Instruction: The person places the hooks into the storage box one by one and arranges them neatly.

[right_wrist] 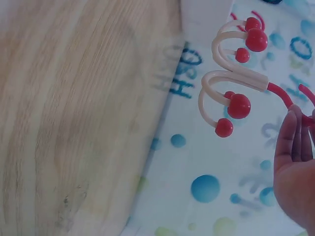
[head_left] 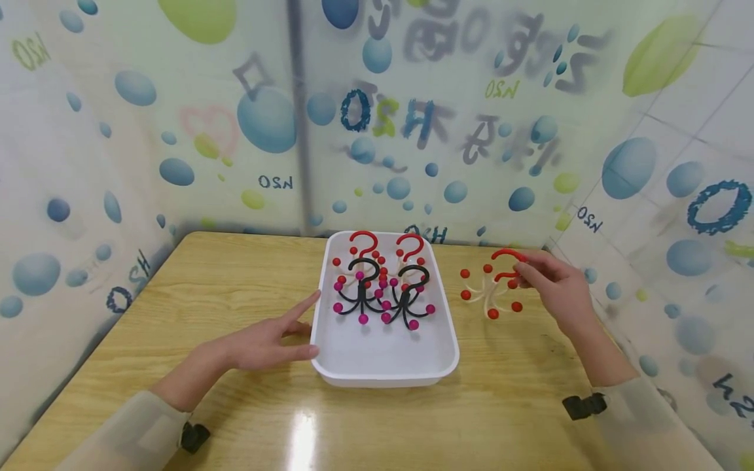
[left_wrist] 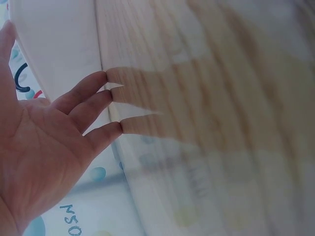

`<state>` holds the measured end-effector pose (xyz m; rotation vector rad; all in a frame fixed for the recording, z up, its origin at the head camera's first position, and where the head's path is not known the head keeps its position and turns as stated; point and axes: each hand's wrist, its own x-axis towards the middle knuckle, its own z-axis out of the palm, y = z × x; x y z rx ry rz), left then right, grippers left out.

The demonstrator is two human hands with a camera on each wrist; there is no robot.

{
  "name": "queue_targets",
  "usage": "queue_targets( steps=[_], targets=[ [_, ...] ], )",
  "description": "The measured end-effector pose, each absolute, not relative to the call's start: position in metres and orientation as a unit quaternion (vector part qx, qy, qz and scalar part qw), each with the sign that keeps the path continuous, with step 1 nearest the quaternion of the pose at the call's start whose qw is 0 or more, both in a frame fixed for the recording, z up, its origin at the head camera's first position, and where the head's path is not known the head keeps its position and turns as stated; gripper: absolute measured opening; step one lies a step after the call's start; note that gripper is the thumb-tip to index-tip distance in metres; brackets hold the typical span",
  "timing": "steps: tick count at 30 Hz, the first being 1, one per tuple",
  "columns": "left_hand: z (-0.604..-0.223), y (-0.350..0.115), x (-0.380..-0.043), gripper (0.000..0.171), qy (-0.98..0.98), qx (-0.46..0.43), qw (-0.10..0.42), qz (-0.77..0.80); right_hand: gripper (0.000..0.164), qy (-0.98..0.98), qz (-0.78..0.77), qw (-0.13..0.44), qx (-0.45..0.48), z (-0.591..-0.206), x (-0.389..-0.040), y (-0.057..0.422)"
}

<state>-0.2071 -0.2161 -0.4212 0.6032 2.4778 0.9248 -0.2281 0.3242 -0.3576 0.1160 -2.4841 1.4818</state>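
My right hand (head_left: 559, 288) pinches the red hook of a white multi-prong hanging hook (right_wrist: 246, 80), right of the tray. Its curved prongs end in red balls and hang downward; in the right wrist view it appears held above the table. My left hand (head_left: 268, 341) has its fingers spread, with thumb and forefinger touching the left side of a white plastic tray (head_left: 385, 356). Two black hanging hooks with magenta balls, a left one (head_left: 362, 291) and a right one (head_left: 404, 299), stand in the tray. Behind them are two more red-topped hooks (head_left: 419, 243), partly hidden.
A wooden table (head_left: 247, 281) carries the tray. Curtain-like walls (head_left: 224, 170) printed with blue and green bubbles enclose its back and sides. A dark band (head_left: 583, 405) sits on each wrist.
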Motion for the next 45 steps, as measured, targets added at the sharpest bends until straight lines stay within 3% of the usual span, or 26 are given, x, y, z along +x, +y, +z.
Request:
queue_targets(
  steps=[8, 17, 45],
  targets=[
    [-0.419, -0.217, -0.206, 0.104, 0.895, 0.210, 0.216, 0.330, 0.023, -0.834, 0.528, 0.134, 0.086, -0.338, -0.192, 0.297],
    [-0.420, -0.217, -0.207, 0.104, 0.895, 0.206, 0.218, 0.331, 0.023, -0.819, 0.548, 0.104, 0.139, -0.324, -0.176, 0.260],
    [-0.421, -0.216, -0.208, 0.104, 0.890, 0.211, 0.220, 0.339, 0.026, -0.841, 0.502, -0.051, 0.193, -0.359, -0.202, 0.159]
  ],
)
